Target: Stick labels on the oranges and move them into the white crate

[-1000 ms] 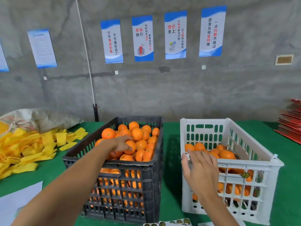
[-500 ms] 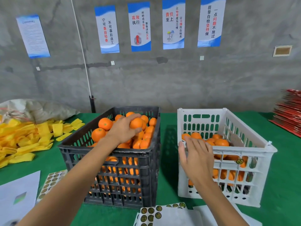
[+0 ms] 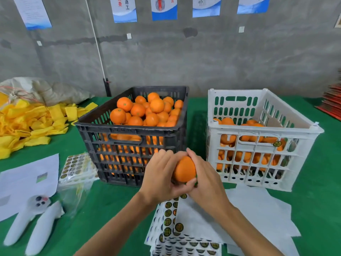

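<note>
White sticker sheets (image 3: 186, 235) carrying round dark labels lie at the bottom centre of the frame on the green counter (image 3: 114, 204), partly cut off by the lower edge and partly covered by both forearms. Just above them, at centre frame, the left hand (image 3: 162, 179) and right hand (image 3: 204, 179) meet around one orange (image 3: 185, 169); the left hand's fingers curl round its left side and underside, the right hand cups its right side. Whether a label is on it cannot be made out. A white blurred object (image 3: 33, 222) with two long prongs lies at lower left, hard to identify, beside white paper (image 3: 27, 180) and another label sheet (image 3: 76, 166).

Behind the hands stands a black crate (image 3: 129, 126), heaped with oranges (image 3: 147, 111) above its rim. To its right, apart from it, the white crate (image 3: 262, 132) holds a lower layer of oranges, seen mostly through its slotted wall; one shows a dark round label (image 3: 277, 144).

Yellow wrappers (image 3: 31, 122) pile at middle left before a pale sack (image 3: 46, 89). Red stacked sheets (image 3: 332, 102) are cut off at the right edge. Posters (image 3: 164, 8) on the grey wall are cropped at the top.
</note>
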Tool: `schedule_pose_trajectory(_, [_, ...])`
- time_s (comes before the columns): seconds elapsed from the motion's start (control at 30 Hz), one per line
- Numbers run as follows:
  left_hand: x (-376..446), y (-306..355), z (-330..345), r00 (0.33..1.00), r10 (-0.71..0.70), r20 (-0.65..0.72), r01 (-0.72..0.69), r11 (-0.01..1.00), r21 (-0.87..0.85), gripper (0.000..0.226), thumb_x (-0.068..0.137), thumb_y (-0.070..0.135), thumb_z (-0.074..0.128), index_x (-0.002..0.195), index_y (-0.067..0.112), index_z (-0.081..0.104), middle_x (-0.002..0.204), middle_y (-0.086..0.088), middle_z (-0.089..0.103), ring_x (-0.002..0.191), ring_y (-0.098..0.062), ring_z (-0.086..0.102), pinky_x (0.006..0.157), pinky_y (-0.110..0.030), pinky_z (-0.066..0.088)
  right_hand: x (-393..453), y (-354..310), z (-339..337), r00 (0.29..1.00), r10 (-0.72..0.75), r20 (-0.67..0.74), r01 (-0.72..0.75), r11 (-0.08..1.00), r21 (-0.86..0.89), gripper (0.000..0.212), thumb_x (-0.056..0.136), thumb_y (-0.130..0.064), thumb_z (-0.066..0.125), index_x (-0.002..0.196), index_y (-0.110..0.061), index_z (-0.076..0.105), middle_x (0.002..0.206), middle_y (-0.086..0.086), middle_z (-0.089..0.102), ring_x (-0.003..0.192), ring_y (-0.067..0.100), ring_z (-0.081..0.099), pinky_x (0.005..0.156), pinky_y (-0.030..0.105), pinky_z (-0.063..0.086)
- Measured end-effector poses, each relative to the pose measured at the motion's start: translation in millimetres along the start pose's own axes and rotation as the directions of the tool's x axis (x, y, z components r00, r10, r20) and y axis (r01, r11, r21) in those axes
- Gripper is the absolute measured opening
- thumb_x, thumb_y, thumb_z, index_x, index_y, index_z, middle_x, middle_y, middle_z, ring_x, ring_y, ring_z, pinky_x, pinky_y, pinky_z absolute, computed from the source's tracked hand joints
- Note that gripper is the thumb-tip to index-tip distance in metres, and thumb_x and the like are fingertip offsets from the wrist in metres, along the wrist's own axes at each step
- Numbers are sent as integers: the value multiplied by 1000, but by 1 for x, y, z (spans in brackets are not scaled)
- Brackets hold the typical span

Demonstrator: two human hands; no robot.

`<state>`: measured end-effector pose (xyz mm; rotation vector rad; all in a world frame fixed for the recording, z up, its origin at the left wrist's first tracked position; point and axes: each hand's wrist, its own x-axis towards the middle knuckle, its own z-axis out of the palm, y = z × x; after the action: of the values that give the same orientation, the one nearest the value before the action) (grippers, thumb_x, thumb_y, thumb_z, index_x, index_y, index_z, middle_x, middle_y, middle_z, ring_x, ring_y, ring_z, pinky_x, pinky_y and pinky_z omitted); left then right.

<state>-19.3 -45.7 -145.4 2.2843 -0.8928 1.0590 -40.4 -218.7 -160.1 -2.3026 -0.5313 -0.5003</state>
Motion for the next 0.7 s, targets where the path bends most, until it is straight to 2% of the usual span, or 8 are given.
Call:
schedule_pose_trajectory(0.07, [-38, -4, 14, 983, -132, 125, 143, 986, -84, 64, 87, 72, 65, 125, 21, 62, 105, 6, 63, 90, -14, 56, 79, -29, 48, -16, 17, 16, 992, 9, 125, 2, 996, -84, 86, 87, -51, 66, 158, -37, 21, 151, -8, 48, 131, 17, 47, 105, 33, 41])
schedule_pose_trajectory(0.13, [-71, -8, 25, 909, -320, 268, 366, 919, -145, 62, 85, 77, 61, 127, 31, 58, 113, 13, 64, 97, -8, 61, 81, -30, 55, -25, 29, 31, 967, 48, 251, -20, 994, -111, 86, 89, -59, 67, 159, -39, 21, 147, -14, 49, 129, 9, 46, 103, 26, 38])
schedule_pose_trajectory(0.23, [-97, -18, 33, 783, -505, 365, 609, 743, -277, 45, 86, 81, 57, 117, 49, 53, 103, 18, 68, 88, -5, 68, 73, -30, 59, -34, 44, 44, 924, 135, 358, -153, 988, 24, 79, 85, -70, 66, 153, -44, 35, 119, -33, 49, 99, -14, 48, 86, 13, 40])
schedule_pose_trajectory(0.3, [-103, -25, 36, 768, -541, 342, 639, 681, -358, 45, 88, 82, 53, 114, 45, 57, 89, 13, 71, 74, -7, 68, 64, -25, 54, -36, 51, 48, 907, 196, 372, -249, 964, 99, 67, 90, -62, 66, 148, -38, 46, 115, -32, 52, 99, -15, 51, 87, 14, 45])
schedule_pose_trajectory(0.37, [-107, -29, 37, 761, -573, 305, 647, 627, -434, 46, 91, 81, 49, 110, 40, 60, 75, 5, 69, 62, -7, 63, 58, -21, 48, -36, 59, 50, 897, 222, 383, -283, 952, 112, 58, 96, -49, 65, 149, -32, 49, 142, -26, 48, 127, -12, 45, 111, 21, 40])
schedule_pose_trajectory(0.47, [-109, -30, 40, 774, -575, 264, 622, 613, -488, 52, 93, 80, 48, 110, 32, 62, 79, -4, 68, 64, -16, 64, 58, -28, 50, -36, 64, 50, 869, 244, 431, -289, 956, 42, 59, 98, -48, 62, 151, -26, 46, 160, -26, 26, 142, -10, 25, 115, 12, 21])
schedule_pose_trajectory(0.57, [-111, -29, 43, 800, -523, 294, 594, 623, -508, 53, 94, 79, 45, 109, 32, 63, 81, 1, 67, 67, -14, 65, 62, -21, 49, -38, 63, 48, 836, 252, 488, -301, 953, 23, 68, 97, -54, 60, 153, -17, 45, 165, -20, 18, 149, -1, 24, 122, 25, 26])
schedule_pose_trajectory(0.7, [-109, -22, 41, 824, -393, 409, 560, 678, -476, 48, 96, 79, 41, 107, 36, 60, 74, 13, 62, 60, -7, 59, 60, -12, 42, -40, 59, 42, 856, 181, 485, -96, 976, -195, 60, 101, -58, 46, 138, -13, 61, 165, -11, 29, 153, 9, 23, 124, 32, 20])
